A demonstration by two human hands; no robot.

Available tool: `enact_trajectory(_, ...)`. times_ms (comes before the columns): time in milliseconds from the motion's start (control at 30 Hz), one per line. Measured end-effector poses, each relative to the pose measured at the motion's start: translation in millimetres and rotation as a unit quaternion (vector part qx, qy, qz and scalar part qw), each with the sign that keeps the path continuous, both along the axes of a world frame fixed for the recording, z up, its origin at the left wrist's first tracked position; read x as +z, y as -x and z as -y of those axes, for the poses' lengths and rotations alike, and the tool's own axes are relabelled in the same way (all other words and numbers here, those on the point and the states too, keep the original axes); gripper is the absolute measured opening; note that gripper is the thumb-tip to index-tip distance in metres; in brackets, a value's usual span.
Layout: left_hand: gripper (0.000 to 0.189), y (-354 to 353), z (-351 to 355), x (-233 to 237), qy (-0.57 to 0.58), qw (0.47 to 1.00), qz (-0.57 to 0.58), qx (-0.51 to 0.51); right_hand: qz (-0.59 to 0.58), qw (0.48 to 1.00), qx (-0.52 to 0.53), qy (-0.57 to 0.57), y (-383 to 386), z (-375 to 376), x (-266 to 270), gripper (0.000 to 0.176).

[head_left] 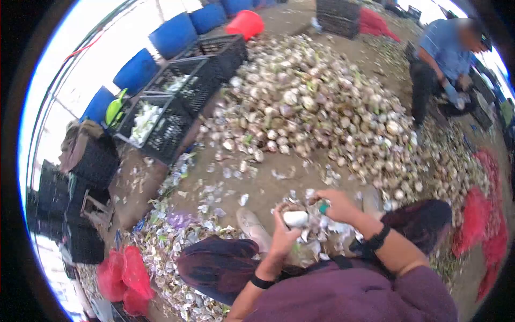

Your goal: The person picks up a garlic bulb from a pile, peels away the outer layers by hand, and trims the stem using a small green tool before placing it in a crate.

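Note:
Between the thumb and fingers of my left hand point(284, 234) is a peeled white garlic bulb point(295, 218), smooth and pale, above my lap. Close beside it on the right, my right hand point(339, 206) is closed around a small tool with a green handle point(323, 208); its working end is too small and blurred to make out. The two hands are a short gap apart. Loose garlic skins point(316, 247) lie beneath them between my legs. Beyond my feet spreads a large heap of unpeeled garlic bulbs point(322, 107).
Black crates point(171, 129) stand in a row at left, the nearest with white garlic pieces point(145, 122). Blue barrels point(174, 35) and a red bucket point(245, 24) are behind. Red net bags point(126, 276) lie at left and right. Another person point(445, 51) works at upper right.

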State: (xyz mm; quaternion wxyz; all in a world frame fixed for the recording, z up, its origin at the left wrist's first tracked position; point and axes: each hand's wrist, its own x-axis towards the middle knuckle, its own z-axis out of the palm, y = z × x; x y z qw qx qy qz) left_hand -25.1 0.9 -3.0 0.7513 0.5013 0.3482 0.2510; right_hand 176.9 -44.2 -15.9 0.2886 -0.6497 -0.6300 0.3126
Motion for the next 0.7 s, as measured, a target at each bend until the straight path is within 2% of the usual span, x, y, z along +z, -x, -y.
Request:
enact_trajectory(33, 0.078, 1.0, -3.1, -6.1, -0.015, 0.999, -0.042, 0.019, -0.190, 0.981, -0.028, -0.001, 11.1, -0.7, 1.4, 0.043)
enact_trajectory(67, 0.084, 2.7, -3.1, -17.2, -0.077, 0.991, -0.111, 0.021, -0.372, 0.927, -0.040, 0.006, 24.9, -3.4, 5.6, 0.047)
enact_trajectory(100, 0.086, -1.6, -3.1, -8.0, -0.097, 0.988, -0.116, 0.029, -0.308, 0.951, -0.012, 0.001, 36.2, -6.0, 6.3, 0.046)
enact_trajectory(133, 0.085, -7.2, -1.4, -69.0, -0.139, 0.988, -0.046, 0.050, -0.243, 0.970, 0.010, -0.008, 43.6, -7.3, 0.7, 0.044)
enact_trajectory(200, 0.081, -11.8, -0.5, -66.6, -0.002, 0.995, 0.014, 0.102, -0.321, 0.933, -0.063, 0.151, 45.7, -12.9, -24.2, 0.037)
enact_trajectory(233, 0.078, -8.1, -3.5, -27.5, 0.078, 0.985, -0.001, 0.155, -0.429, 0.868, -0.117, 0.223, 43.4, -14.4, -40.6, 0.033)
enact_trajectory(267, 0.076, -5.5, -5.7, -14.6, 0.080, 0.970, -0.014, 0.229, -0.526, 0.780, -0.171, 0.292, 40.2, -20.6, -57.3, 0.028)
enact_trajectory(333, 0.073, 0.1, -12.6, -3.9, 0.088, 0.926, -0.038, 0.364, -0.525, 0.729, -0.218, 0.382, 32.1, -47.0, -85.1, 0.023)
enact_trajectory(367, 0.071, 1.8, -17.2, -3.7, 0.096, 0.911, -0.020, 0.400, -0.523, 0.696, -0.245, 0.427, 33.5, -62.6, -89.1, 0.020)
enact_trajectory(400, 0.070, 2.1, -19.5, -3.4, 0.107, 0.896, -0.004, 0.431, -0.559, 0.700, -0.176, 0.409, 34.8, -92.3, -94.5, 0.019)
enact_trajectory(433, 0.069, 1.9, -17.9, -5.1, 0.120, 0.882, 0.007, 0.456, -0.594, 0.696, -0.111, 0.388, 44.5, -131.8, -75.1, 0.019)
enact_trajectory(500, 0.066, 5.5, -25.6, -50.7, 0.124, 0.866, -0.056, 0.482, -0.680, 0.698, -0.011, 0.223, 88.5, -200.0, 30.0, 0.024)
enact_trajectory(533, 0.065, 5.8, -19.9, -68.4, 0.128, 0.864, -0.096, 0.478, -0.672, 0.723, 0.092, 0.135, 96.3, -237.5, 43.1, 0.028)
enact_trajectory(600, 0.064, -6.0, -21.5, 12.0, 0.161, 0.871, -0.084, 0.457, -0.710, 0.695, 0.110, -0.012, 128.7, -280.4, 76.7, 0.036)
enact_trajectory(633, 0.064, -5.9, -20.5, 5.2, 0.132, 0.882, -0.072, 0.447, -0.550, 0.835, -0.006, -0.015, 142.3, -286.3, 95.9, 0.032)
enact_trajectory(667, 0.064, -4.7, -20.3, -4.9, 0.100, 0.891, -0.057, 0.440, -0.367, 0.930, 0.007, 0.014, 136.0, -258.8, 137.1, 0.029)
enact_trajectory(700, 0.066, 0.2, -19.2, -23.6, 0.079, 0.891, -0.027, 0.446, -0.381, 0.924, 0.015, -0.011, 143.5, -259.6, 102.4, 0.025)
